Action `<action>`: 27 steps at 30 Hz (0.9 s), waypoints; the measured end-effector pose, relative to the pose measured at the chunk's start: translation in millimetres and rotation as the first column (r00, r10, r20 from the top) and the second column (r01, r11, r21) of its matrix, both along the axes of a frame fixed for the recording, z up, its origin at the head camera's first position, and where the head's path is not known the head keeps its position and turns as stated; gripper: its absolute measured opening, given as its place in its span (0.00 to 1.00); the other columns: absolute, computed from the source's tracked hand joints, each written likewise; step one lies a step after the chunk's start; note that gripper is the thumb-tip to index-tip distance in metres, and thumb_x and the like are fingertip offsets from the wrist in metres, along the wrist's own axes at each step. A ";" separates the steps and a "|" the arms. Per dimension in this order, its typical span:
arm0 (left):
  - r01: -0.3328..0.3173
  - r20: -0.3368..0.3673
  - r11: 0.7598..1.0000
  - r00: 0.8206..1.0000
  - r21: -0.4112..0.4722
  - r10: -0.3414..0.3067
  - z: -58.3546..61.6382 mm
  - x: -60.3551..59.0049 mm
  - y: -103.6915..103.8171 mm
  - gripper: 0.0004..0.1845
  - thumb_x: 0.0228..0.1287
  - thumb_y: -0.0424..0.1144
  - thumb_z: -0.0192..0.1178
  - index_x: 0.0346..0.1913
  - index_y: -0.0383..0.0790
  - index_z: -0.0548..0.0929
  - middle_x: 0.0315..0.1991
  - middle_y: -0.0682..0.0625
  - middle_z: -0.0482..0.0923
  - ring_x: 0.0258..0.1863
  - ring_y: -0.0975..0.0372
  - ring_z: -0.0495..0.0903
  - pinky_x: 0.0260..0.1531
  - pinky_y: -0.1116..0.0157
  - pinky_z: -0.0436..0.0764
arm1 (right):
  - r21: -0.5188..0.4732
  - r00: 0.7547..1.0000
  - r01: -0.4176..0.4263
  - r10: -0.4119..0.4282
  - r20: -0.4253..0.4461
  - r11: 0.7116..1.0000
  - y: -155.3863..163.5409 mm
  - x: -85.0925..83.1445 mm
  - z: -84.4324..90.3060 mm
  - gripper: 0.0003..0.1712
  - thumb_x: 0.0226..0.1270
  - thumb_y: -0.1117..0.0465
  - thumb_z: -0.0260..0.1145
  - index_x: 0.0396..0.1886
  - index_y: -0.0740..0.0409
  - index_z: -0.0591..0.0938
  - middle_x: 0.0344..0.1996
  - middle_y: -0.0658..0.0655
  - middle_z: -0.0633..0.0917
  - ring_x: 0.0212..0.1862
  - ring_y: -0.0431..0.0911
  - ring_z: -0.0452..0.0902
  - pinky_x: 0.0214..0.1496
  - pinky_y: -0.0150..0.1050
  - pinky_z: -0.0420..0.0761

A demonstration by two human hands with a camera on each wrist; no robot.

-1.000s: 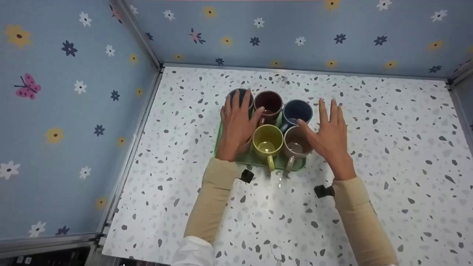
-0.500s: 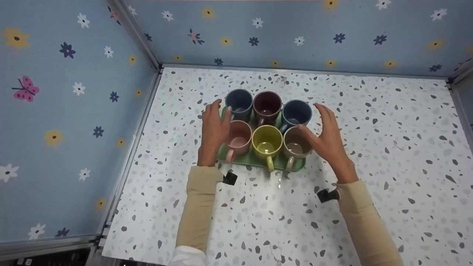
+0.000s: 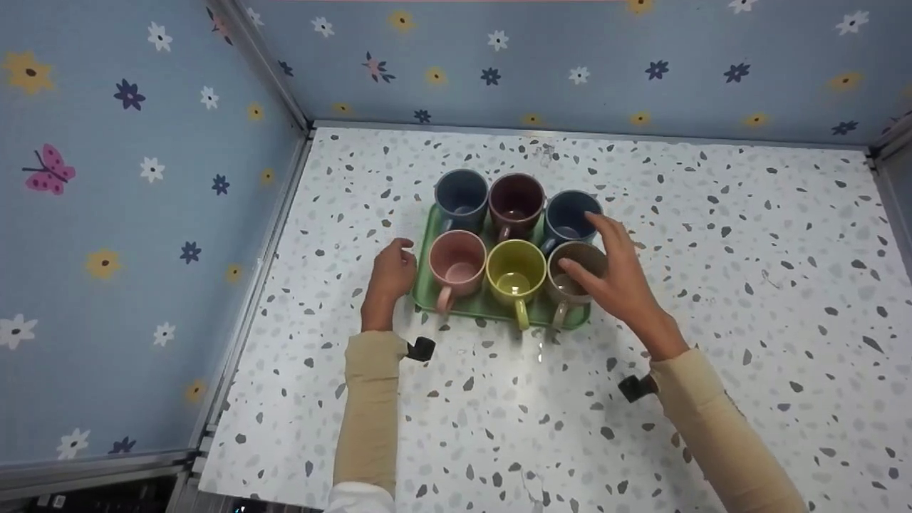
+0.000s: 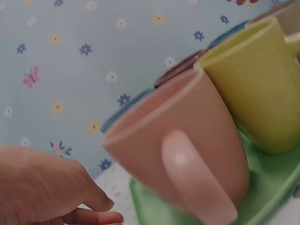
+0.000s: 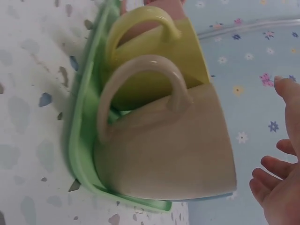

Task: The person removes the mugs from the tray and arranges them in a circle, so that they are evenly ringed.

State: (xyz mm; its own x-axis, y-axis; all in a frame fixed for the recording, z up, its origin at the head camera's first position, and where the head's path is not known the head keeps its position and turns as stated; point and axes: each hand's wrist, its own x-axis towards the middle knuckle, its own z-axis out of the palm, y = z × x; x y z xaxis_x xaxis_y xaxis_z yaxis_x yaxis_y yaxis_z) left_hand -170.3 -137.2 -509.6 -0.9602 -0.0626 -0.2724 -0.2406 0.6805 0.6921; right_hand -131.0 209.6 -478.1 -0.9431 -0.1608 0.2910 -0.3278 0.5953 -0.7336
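Note:
A green tray [image 3: 420, 288] carries mugs in two rows. The front row has a pink mug [image 3: 456, 274], a yellow mug [image 3: 516, 285] and a beige-grey mug [image 3: 570, 292]. Behind them stand a blue mug [image 3: 462, 214], a maroon mug [image 3: 516, 214] and another blue mug [image 3: 566, 228]. My left hand [image 3: 392, 276] is beside the tray's left edge, fingers loosely bent, holding nothing. Over the beige-grey mug's right side is my right hand [image 3: 621, 281], thumb and fingers spread. In the right wrist view, its fingers [image 5: 274, 173] appear apart from that mug [image 5: 173, 150].
The tray stands on a white speckled table [image 3: 748, 299]. Blue flowered panels [image 3: 541, 64] rise behind it and at the left. A metal rail [image 3: 267, 249] runs along the left table edge. A small black piece [image 3: 422, 349] sticks out at the left cuff.
My left hand has moved from over the left mugs, leftward and toward me, to beside the tray. My right hand has shifted slightly left over the beige-grey mug. The mugs stay put.

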 end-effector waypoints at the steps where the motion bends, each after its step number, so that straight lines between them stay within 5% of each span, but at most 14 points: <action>1: 0.008 0.021 1.000 1.000 0.002 -0.008 -3.9 0.9 -1.8 0.21 0.68 0.32 0.43 0.62 0.32 0.70 0.50 0.36 0.77 0.49 0.50 0.76 0.52 0.55 0.73 | 0.013 1.000 -0.005 0.005 0.007 1.000 -0.3 1.6 -1.3 0.45 0.58 0.48 0.70 0.71 0.57 0.63 0.68 0.61 0.65 0.70 0.54 0.58 0.70 0.55 0.58; 9: 0.027 0.117 0.999 0.993 0.032 -0.031 -18.8 6.4 -8.7 0.23 0.63 0.28 0.45 0.62 0.32 0.70 0.53 0.36 0.77 0.54 0.49 0.75 0.56 0.55 0.72 | 0.066 1.000 -0.011 0.011 0.002 0.998 4.0 9.7 -15.6 0.51 0.53 0.47 0.74 0.73 0.55 0.60 0.68 0.61 0.62 0.70 0.53 0.55 0.69 0.57 0.58; 18: 0.106 0.171 0.993 0.979 0.048 -0.113 -23.9 13.2 -14.3 0.28 0.55 0.27 0.47 0.62 0.34 0.70 0.49 0.38 0.77 0.47 0.51 0.74 0.52 0.56 0.72 | 0.125 0.996 -0.057 0.048 0.069 0.991 11.7 12.6 -23.3 0.58 0.48 0.42 0.75 0.75 0.46 0.54 0.70 0.61 0.59 0.71 0.56 0.54 0.68 0.60 0.59; 27: 0.110 0.174 0.991 0.977 0.076 -0.122 -27.7 14.3 -18.8 0.29 0.53 0.26 0.47 0.62 0.36 0.70 0.43 0.41 0.75 0.41 0.54 0.73 0.44 0.60 0.71 | 0.037 0.994 -0.050 0.046 0.094 0.998 10.9 18.5 -33.3 0.61 0.45 0.43 0.77 0.74 0.51 0.54 0.67 0.61 0.59 0.68 0.54 0.59 0.67 0.57 0.62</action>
